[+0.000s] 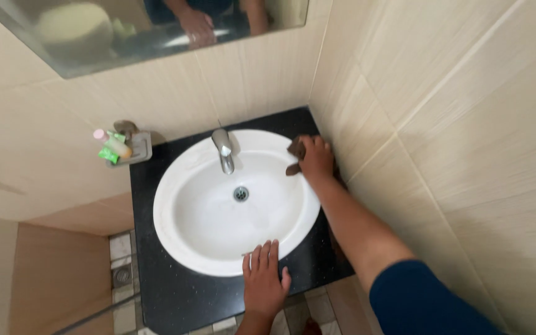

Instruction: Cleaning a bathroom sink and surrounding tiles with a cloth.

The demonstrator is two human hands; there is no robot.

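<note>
While the right hand [315,158] presses one brown cloth [295,156] onto the far right rim of the single white basin [181,229], the left hand [263,279] lies flat, fingers spread, empty, on its near rim beside one chrome tap [223,150].

Mirror [125,31], wall tray [133,147] of small toiletries, floor drain [122,275].

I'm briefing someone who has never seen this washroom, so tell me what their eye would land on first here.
The white oval basin set in a black countertop dominates the middle, its chrome tap at the back. The right hand presses a dark brown cloth on the basin's far right rim beside the tiled wall, while the left hand rests flat on the near rim. A small tray of toiletries sits at the counter's back left corner.
</note>
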